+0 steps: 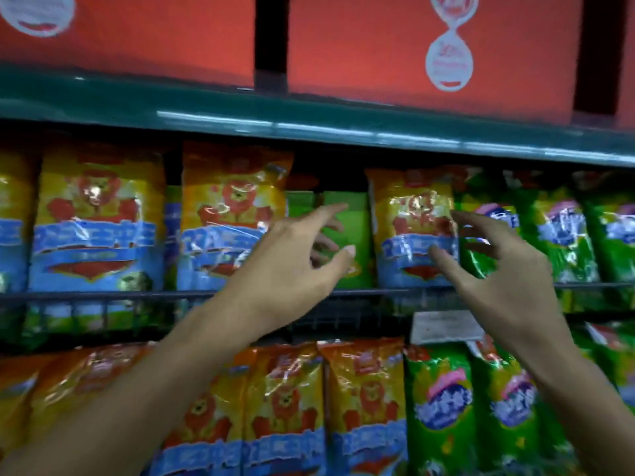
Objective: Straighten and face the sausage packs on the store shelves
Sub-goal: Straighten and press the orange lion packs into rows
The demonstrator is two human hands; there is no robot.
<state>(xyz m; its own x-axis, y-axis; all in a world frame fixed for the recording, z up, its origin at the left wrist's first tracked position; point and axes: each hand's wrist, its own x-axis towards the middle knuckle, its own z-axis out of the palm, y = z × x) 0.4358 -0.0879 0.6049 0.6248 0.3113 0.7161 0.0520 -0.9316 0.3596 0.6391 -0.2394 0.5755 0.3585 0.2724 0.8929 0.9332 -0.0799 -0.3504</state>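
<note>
On the shelf [309, 132], yellow pack [414, 228] stands between spread hands [388, 269].

The middle shelf [343, 293] is carrying upright yellow sausage packs [99, 218] and green sausage packs [563, 235] behind its wire front rail [103, 297].

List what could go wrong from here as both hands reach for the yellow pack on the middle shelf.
1. The yellow pack stands beside glossy green packs; the right hand, fingers spread over both, might knock a green one askew.
2. The left hand reaches into the gap where a green pack sits recessed; it may push that further back.
3. The wire rail is low; a tipped pack could fall forward.
</note>
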